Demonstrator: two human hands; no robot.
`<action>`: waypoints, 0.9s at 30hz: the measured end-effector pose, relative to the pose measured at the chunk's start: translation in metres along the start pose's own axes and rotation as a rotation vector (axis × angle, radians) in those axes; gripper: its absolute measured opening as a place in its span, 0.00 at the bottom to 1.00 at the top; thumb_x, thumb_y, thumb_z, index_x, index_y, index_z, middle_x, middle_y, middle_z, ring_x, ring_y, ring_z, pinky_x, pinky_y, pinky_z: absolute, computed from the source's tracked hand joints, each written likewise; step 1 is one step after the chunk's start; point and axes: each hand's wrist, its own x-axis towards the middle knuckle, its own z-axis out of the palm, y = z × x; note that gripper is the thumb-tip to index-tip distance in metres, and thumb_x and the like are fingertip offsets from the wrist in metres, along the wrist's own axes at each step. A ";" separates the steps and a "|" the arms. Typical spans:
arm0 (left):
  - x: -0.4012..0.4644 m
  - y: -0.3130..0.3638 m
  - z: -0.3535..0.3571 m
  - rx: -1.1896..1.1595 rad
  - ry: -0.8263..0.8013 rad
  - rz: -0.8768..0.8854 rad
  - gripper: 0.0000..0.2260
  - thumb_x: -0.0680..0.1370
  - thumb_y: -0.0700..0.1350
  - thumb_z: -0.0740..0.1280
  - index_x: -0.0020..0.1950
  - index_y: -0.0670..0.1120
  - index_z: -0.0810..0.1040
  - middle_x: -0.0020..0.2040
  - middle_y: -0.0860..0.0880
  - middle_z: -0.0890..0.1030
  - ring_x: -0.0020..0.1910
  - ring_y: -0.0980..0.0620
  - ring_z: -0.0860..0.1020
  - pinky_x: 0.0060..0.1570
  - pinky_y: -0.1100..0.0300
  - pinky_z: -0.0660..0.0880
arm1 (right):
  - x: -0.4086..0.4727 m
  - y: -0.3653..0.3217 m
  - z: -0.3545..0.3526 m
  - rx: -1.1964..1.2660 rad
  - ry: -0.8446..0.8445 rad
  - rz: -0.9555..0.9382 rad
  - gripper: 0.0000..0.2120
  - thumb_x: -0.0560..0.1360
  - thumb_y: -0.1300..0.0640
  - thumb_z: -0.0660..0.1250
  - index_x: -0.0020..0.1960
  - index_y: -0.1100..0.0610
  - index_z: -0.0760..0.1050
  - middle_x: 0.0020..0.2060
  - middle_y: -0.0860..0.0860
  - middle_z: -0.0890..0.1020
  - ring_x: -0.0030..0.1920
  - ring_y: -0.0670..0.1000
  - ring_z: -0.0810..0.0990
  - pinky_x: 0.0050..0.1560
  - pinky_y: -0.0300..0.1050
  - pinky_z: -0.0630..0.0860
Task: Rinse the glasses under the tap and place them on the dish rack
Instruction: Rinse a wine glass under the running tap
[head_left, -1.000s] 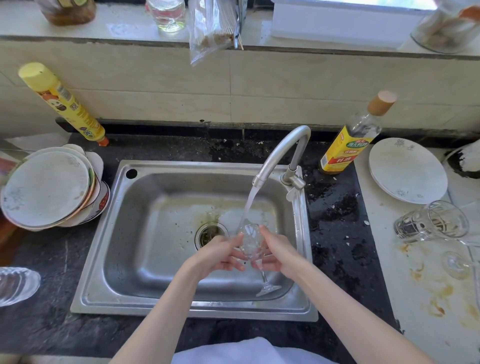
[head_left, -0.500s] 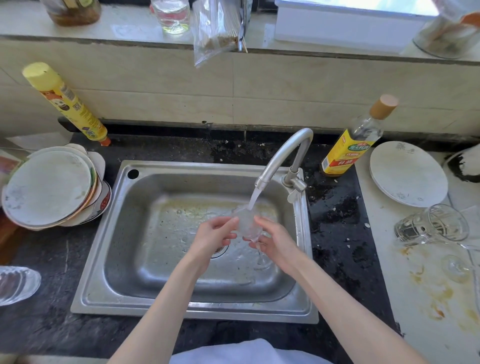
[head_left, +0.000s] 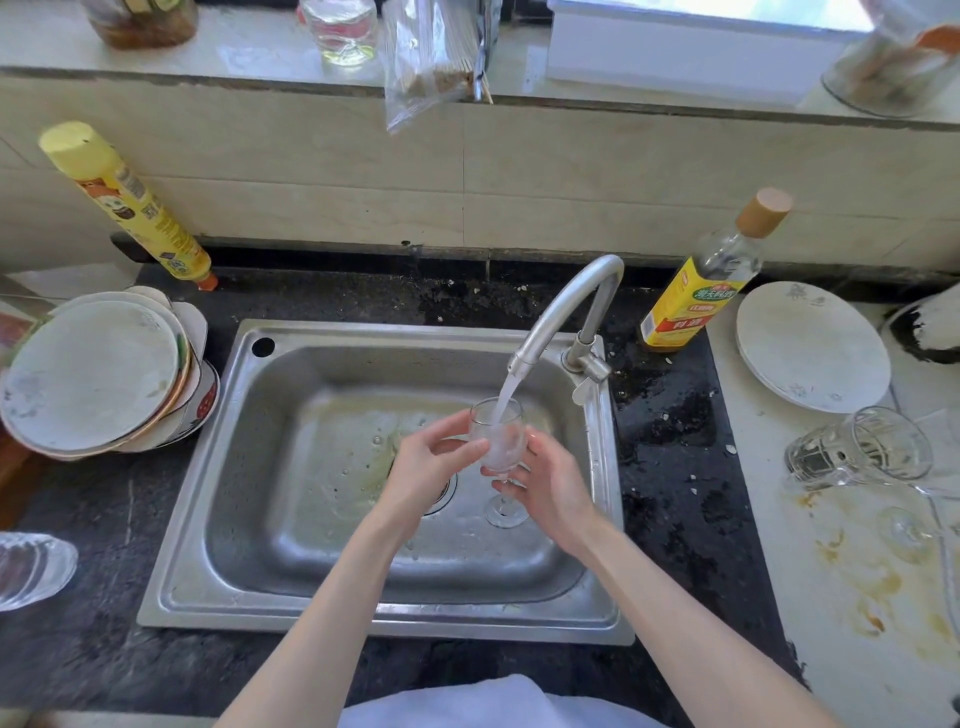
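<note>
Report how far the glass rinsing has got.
Done: nothing visibly racked; no dish rack is in view. In hand: both hands, left hand and right hand, hold a stemmed glass upright under the running tap. Left: a tumbler lies on its side on the right counter.

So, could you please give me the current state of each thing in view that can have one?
tap: running
stemmed glass: upright, filling under the stream
left hand: holds the glass bowl
right hand: holds the glass
sink: wet, not filled
tumbler: lying on its side
oil bottle: capped
plate stack: tilted
</note>
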 end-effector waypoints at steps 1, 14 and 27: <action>0.000 0.000 0.000 0.007 -0.008 0.008 0.15 0.73 0.42 0.72 0.56 0.57 0.79 0.44 0.64 0.82 0.46 0.66 0.79 0.53 0.65 0.72 | 0.000 0.000 0.000 0.005 -0.005 0.001 0.17 0.80 0.50 0.52 0.50 0.53 0.79 0.41 0.50 0.83 0.42 0.52 0.77 0.46 0.46 0.69; -0.003 0.007 0.003 -0.014 -0.226 0.051 0.19 0.67 0.52 0.75 0.56 0.56 0.77 0.47 0.52 0.83 0.41 0.51 0.77 0.52 0.59 0.72 | 0.006 0.007 0.001 -0.143 -0.038 0.006 0.31 0.77 0.34 0.43 0.50 0.54 0.77 0.31 0.54 0.77 0.24 0.47 0.61 0.29 0.41 0.53; 0.013 0.034 -0.008 0.764 -0.634 0.280 0.07 0.75 0.37 0.68 0.48 0.47 0.84 0.45 0.51 0.84 0.40 0.59 0.78 0.46 0.67 0.72 | 0.012 -0.016 -0.009 -0.397 -0.045 0.061 0.34 0.76 0.33 0.43 0.29 0.58 0.68 0.20 0.52 0.66 0.19 0.46 0.55 0.24 0.40 0.49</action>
